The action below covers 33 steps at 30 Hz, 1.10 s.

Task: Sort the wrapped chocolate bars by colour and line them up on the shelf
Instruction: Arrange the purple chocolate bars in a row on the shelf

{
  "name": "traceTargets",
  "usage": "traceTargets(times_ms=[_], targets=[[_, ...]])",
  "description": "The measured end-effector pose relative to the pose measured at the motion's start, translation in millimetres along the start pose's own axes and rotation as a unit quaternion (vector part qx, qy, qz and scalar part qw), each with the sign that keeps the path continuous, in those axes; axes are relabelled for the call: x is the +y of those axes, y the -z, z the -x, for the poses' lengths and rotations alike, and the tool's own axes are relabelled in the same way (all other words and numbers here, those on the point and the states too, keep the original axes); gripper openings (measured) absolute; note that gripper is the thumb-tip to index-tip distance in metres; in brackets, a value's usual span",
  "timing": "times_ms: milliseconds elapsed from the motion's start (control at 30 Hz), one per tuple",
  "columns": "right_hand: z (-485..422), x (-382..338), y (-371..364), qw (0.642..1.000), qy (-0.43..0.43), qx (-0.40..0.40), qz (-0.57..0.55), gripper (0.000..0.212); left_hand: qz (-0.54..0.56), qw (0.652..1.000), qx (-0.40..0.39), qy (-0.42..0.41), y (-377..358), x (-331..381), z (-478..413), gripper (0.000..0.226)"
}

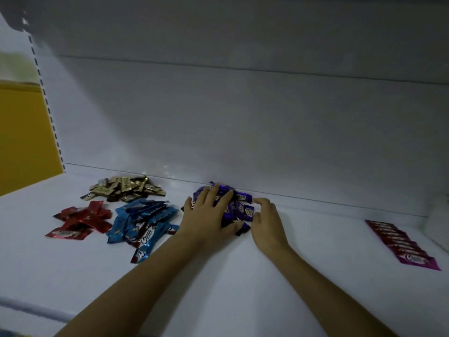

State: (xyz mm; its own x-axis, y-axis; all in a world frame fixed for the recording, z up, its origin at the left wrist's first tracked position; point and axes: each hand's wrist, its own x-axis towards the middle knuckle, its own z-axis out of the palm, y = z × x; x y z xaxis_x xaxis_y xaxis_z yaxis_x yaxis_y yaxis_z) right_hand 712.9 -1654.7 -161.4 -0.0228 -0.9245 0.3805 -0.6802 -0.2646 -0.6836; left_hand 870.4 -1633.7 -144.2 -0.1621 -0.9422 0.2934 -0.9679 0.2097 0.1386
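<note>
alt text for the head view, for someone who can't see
Two hands are on a purple pile of wrapped bars on a white shelf: the left hand flat on top, the right hand curled against its side. Left of it lie a gold pile, a red pile and a blue pile; far right, a neat magenta row.

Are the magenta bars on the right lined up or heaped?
Lined up: the magenta bars lie side by side in one overlapping row.

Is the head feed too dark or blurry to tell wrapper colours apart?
Head view: dim, the white shelf reads grey, yet colours stay distinct; foil glints on the gold-wrapped bar pile; the magenta-wrapped row at the right edge is smeared; wide-angle lens bows the shelf's back edge.
</note>
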Motion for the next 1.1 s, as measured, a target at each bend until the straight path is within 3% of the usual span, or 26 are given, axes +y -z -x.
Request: traceTargets(times_ms=[267, 367, 633, 767, 933, 1100], targets=[[1, 4, -5, 0.993, 0.007, 0.038, 0.115, 0.039, 0.126, 0.989, -0.061, 0.045, -11, -24, -70, 0.086], [1, 6, -7, 0.987, 0.013, 0.032, 0.156, 0.039, 0.125, 0.989, -0.064, 0.038, -17, -29, -75, 0.084], [3, 4, -6, 0.983, 0.02, 0.035, 0.179, 0.036, 0.136, 0.99, -0.044, -0.001, -10, -30, -64, 0.055], [4, 5, -3, 0.988, 0.005, 0.049, 0.144, 0.032, 0.137, 0.989, -0.044, -0.017, -5, -21, -55, 0.047], [-13, 12, 6, 0.993, -0.081, 0.084, 0.031, 0.023, 0.14, 0.99, -0.024, -0.019, -11, -10, -36, 0.042], [-58, 6, 3, 0.997, -0.067, 0.018, 0.03, 0.023, 0.188, 0.981, 0.033, 0.02, -23, -6, -21, 0.04]])
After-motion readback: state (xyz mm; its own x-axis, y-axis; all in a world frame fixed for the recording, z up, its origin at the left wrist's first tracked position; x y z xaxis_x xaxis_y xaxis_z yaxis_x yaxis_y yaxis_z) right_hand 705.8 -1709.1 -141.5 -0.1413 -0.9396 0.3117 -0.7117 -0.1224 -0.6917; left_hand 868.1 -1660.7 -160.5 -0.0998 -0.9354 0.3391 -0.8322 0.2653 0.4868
